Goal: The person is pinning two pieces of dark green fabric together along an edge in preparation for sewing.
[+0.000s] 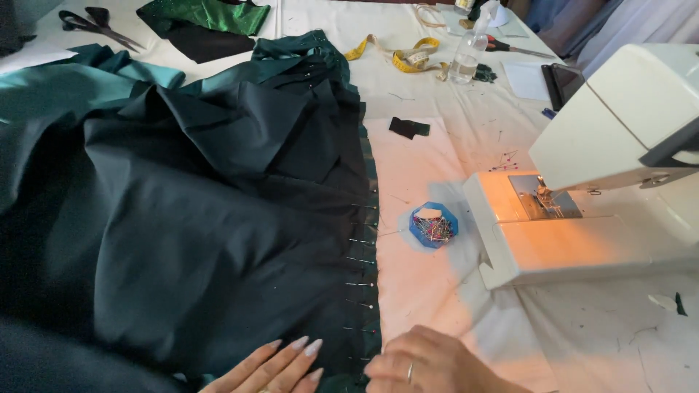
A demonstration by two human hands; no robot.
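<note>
The left hand [273, 364] is lying flat with fingers spread on the dark green fabric [189, 218] to steady it, while the right hand [429, 362], curled narrow, is pinching at its pinned edge [362, 284], the blue pin box [433, 225] sitting near beside the sewing machine [582, 211]

White sewing machine [582, 211], blue pin box [433, 225], yellow tape measure [408, 57], perhaps scissors [91, 23].

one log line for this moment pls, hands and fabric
left hand flat on dark green fabric | right hand at pinned edge | blue pin box beside white sewing machine
</note>
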